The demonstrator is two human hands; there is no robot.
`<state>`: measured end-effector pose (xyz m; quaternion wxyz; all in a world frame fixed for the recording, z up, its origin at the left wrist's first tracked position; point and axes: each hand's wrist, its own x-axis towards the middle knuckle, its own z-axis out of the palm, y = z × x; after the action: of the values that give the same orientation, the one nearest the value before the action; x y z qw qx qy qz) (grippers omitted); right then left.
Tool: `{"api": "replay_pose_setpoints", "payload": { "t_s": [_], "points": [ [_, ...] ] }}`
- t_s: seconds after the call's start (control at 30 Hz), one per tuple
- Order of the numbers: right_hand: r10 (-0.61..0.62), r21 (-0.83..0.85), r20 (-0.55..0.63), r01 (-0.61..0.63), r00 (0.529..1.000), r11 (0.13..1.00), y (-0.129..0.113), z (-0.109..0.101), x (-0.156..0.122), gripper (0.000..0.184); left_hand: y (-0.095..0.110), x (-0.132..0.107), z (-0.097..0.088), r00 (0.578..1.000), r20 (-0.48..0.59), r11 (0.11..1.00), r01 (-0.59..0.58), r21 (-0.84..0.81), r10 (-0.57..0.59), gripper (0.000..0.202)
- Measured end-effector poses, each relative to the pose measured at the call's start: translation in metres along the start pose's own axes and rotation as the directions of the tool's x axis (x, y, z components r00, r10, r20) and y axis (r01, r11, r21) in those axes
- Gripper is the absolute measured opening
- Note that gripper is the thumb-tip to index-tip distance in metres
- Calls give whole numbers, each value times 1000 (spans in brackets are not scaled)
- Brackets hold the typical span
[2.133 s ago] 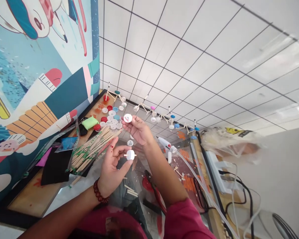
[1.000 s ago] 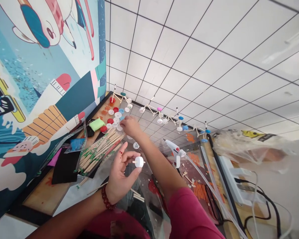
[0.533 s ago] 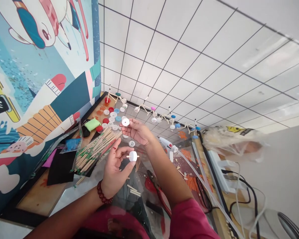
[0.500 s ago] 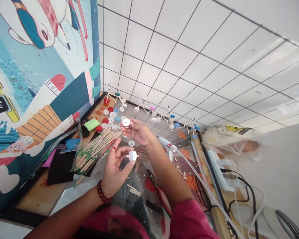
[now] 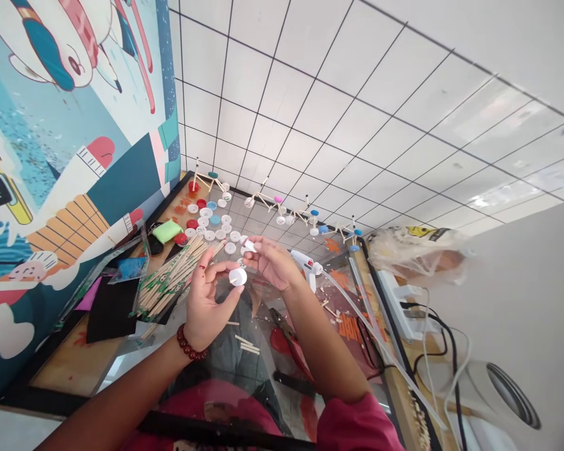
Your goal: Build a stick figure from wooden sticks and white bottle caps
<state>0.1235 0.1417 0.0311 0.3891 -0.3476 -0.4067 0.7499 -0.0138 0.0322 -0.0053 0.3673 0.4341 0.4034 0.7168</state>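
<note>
Fig.: L hand [image 5: 211, 307] pinches white cap [image 5: 237, 277] over table [image 5: 66, 369]; R hand [image 5: 272, 263] grasps 2nd white cap [image 5: 249, 246] (partly hidden), just beside it. Clear bag [image 5: 143, 307] holds many wooden sticks [image 5: 169, 282]; 4 stick-and-cap models [image 5: 267, 203] stand beyond.

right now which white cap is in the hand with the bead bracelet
The thick white cap held by the left hand; the flatter white cap is in the right hand, and the rest lie loose nearby.

- Bright, even light falls across the white grid-lined tiles [image 5: 310, 106], with pale glare toward their right end.
- Wide-angle distortion bends the frame's edges.
- The crumpled clear plastic bag [image 5: 416, 254] looks slightly soft.
- Shadows stay faint.
</note>
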Motion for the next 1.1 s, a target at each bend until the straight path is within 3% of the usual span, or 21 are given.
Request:
{"api": "replay_pose_setpoints", "payload": {
  "t_s": [0.17,0.33,0.4,0.53,0.63,0.77,0.83,0.9,1.0,1.1],
  "points": [
    [-259,-294,-70,228,963,928,19,-6,-34,37,1,2,0,994,8,989,108,-98,-108,78],
    [-362,-495,-8,311,932,811,24,-10,-34,36,3,3,1,991,4,982,131,-135,-132,77],
    [-321,-466,-9,280,947,839,20,-10,-27,35,4,3,0,992,8,983,124,-132,-124,75],
    [-142,-198,-8,137,990,970,13,-7,-18,39,2,5,-2,988,-20,978,147,-145,-152,76],
    [-96,-88,36,99,995,991,13,-4,-20,43,2,7,-5,980,-40,969,186,-162,-195,78],
    [-89,-90,95,98,991,991,16,-7,-22,46,3,8,-5,977,-38,964,198,-176,-208,78],
    [-105,-216,90,122,990,969,17,-13,-17,45,5,6,-3,976,-35,963,204,-175,-214,76],
    [-124,-482,67,141,990,865,15,-19,-6,41,6,4,-1,975,-28,960,210,-185,-219,74],
    [-98,-865,55,97,994,492,6,-19,23,36,7,1,2,976,-31,957,205,-204,-215,71],
    [-132,-975,112,134,985,178,-3,-4,63,29,9,0,3,978,-57,958,186,-220,-203,69]
  ]
}}
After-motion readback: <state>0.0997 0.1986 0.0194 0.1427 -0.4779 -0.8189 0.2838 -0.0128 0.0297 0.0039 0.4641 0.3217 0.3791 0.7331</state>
